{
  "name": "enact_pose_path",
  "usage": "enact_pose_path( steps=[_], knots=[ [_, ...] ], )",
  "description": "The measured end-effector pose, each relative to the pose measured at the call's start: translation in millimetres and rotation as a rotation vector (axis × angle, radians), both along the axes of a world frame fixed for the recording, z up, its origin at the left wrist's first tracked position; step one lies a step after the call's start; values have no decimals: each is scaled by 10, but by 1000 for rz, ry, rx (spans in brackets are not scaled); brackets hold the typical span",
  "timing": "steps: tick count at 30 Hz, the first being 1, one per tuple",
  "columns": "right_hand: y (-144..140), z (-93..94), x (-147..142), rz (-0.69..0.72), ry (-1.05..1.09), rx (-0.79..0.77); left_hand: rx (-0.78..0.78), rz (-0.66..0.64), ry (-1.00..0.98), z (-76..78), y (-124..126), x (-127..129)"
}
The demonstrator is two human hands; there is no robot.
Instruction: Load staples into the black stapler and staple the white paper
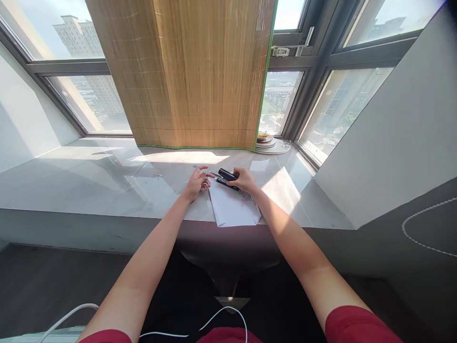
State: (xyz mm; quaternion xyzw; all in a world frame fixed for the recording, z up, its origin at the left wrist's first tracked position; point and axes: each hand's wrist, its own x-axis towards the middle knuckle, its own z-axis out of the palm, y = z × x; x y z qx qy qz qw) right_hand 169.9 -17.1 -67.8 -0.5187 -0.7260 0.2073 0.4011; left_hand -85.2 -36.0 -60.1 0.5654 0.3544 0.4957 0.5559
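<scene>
A black stapler [227, 178] is grasped by the right hand [244, 180] at the far edge of the white paper sheets [233, 206], which lie on the tabletop [107, 181]. The left hand [195, 183] is released, its fingers spread, just left of the stapler's front end and seemingly touching it. The stapler seems to be opened or loaded, judging from this pose. Careful finger work at the stapler's front is likely needed next. A stack of plates [266, 141] is seen well behind the stapler.
</scene>
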Motion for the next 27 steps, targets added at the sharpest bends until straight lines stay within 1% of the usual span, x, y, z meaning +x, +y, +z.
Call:
enact_pose_path(
  steps=[2,3,5,6,8,10,11,13,17,20,23,25,26,27],
  knots=[
    [-26,9,-36,7,-12,43,52,-94,-12,23,-35,11],
    [-47,25,-59,1,-11,100,74,-139,-7,31,-53,18],
    [-103,74,-110,6,-14,275,100,-209,29,40,-87,32],
    [-135,102,-138,31,-27,367,107,-232,52,41,-102,38],
    [-195,150,-197,138,-83,502,112,-268,99,43,-129,48],
    [-241,174,-256,265,-149,569,118,-288,131,47,-145,55],
    [-256,176,-281,304,-172,585,121,-291,139,51,-149,58],
    [-268,163,-319,326,-194,598,128,-290,142,61,-149,61],
    [-253,118,-349,304,-192,583,121,-308,152,72,-132,58],
    [-254,106,-376,312,-155,582,116,-327,171,74,-125,51],
    [-259,125,-390,307,-98,577,109,-301,168,81,-132,52],
    [-226,146,-329,267,-55,562,105,-266,158,86,-134,54],
    [-190,153,-260,212,-29,557,111,-234,151,86,-128,52],
    [-142,155,-164,122,3,552,124,-184,142,84,-116,46]
  ],
)
